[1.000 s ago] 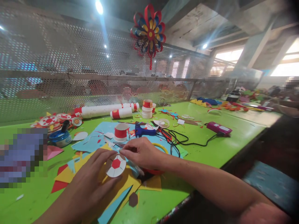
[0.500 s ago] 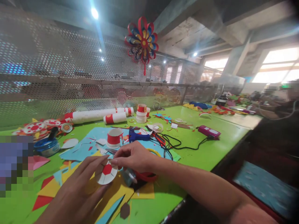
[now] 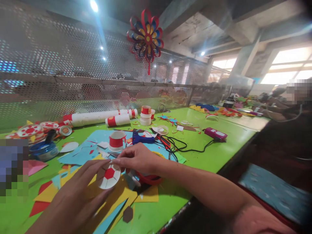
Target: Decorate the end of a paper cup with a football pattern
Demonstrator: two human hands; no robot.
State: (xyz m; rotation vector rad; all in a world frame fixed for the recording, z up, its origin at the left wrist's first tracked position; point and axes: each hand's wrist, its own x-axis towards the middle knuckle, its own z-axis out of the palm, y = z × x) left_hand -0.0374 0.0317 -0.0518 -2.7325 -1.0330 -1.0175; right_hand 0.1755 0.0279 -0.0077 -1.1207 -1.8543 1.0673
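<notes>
A white paper disc (image 3: 114, 182) with a red hexagon in its middle and dark lines running to its rim is held by the edges in my left hand (image 3: 80, 185). My right hand (image 3: 138, 157) is pinched at the disc's upper edge, thumb against it; whatever is between those fingertips is too small to make out. Behind my hands stands a white paper cup (image 3: 117, 141) with a red band. A blue glue gun (image 3: 142, 138) lies just past my right hand. Yellow paper sheets (image 3: 117, 198) lie below, with a dark hexagon piece (image 3: 128, 214) near.
Light blue paper (image 3: 83, 149) lies under the cup. A jar of blue paint (image 3: 44, 150) stands left, near decorated discs (image 3: 30, 131). Cup stacks (image 3: 118, 120) lie at the back. Black cables (image 3: 187, 150) reach a purple box (image 3: 215, 134). Another person (image 3: 290, 130) sits at right.
The view has shifted slightly, so everything sits a little further left and higher. Both hands keep their hold at the disc, which has turned slightly.
</notes>
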